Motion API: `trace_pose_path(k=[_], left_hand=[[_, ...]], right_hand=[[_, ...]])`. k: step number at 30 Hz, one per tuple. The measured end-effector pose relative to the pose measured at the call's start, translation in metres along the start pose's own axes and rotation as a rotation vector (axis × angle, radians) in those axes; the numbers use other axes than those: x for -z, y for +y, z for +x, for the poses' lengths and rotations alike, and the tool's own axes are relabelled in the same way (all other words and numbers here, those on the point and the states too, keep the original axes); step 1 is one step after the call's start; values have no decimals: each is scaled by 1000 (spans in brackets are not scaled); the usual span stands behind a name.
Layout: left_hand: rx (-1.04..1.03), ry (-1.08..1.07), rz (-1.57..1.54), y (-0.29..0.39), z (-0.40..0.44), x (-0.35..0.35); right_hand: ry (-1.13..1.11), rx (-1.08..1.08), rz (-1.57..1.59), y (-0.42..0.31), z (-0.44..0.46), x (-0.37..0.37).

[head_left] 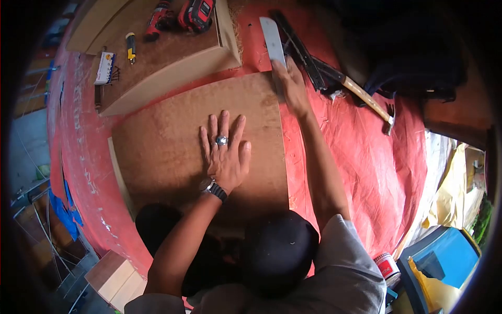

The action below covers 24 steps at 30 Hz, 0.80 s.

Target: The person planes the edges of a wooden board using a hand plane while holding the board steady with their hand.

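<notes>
My left hand (226,154) lies flat with fingers spread on a brown wooden panel (167,131), a ring on one finger and a watch at the wrist. At the panel's far right corner, my right hand (290,83) is closed around a flat, pale metallic tool (273,39). The tool's wide end points away from me, and its lower part runs along the panel's right edge. What exactly the tool is, I cannot tell.
Beyond the panel stands a wooden box (172,78) with a red-black drill (157,21), a battery (196,14), a yellow cutter (130,47) and screws. A hammer (361,94) lies right on the red sheet (366,178). A can (386,266) stands lower right.
</notes>
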<state>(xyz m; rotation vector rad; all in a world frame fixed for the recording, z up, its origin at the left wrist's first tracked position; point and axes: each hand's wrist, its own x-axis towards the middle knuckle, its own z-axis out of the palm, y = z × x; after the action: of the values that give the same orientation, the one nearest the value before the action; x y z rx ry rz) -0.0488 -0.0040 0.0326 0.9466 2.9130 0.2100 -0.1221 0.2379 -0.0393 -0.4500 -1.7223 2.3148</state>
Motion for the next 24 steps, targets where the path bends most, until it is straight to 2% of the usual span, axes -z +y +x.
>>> trace_pose_path(k=[3, 4, 5, 7, 9, 11, 13, 14, 15, 16, 18, 20, 21, 22, 24], left_hand=[[3, 10, -11, -1, -2, -4], [3, 8, -6, -2, -2, -3], [2, 6, -2, -2, -2, -3], [-1, 0, -4, 0, -2, -1], [1, 8, -6, -2, -1, -2], [5, -7, 6, 1, -5, -1], [-1, 12, 24, -1, 0, -1], [-3, 15, 27, -1, -1, -2], [-7, 16, 29, 0, -2, -3], [-6, 9, 34, 1, -4, -4], [-2, 9, 43, 1, -1, -4], [-1, 13, 31, 3, -4, -6], [-1, 15, 31, 3, -5, -6], [-7, 22, 32, 1, -2, -6], [-11, 13, 24, 4, -2, -6]], right_hand=[[21, 26, -128, -4, -27, 3], [43, -3, -166, 10, -65, 10], [89, -93, -271, 10, -115, 12], [121, -238, -137, 4, -210, 12], [66, -358, -128, 1, -228, 20], [23, -403, -170, 10, -210, 28], [79, -143, -194, 17, -137, 14], [16, -177, -114, 0, -99, 11], [53, -21, -105, 3, -61, 5], [17, 39, -102, 1, -29, 3], [-1, -42, -96, -16, -14, 2], [8, -58, -159, -21, -39, 2], [14, -1, -238, 8, -74, 12], [113, 35, -269, 23, -132, 13], [125, -217, -194, 21, -224, 25]])
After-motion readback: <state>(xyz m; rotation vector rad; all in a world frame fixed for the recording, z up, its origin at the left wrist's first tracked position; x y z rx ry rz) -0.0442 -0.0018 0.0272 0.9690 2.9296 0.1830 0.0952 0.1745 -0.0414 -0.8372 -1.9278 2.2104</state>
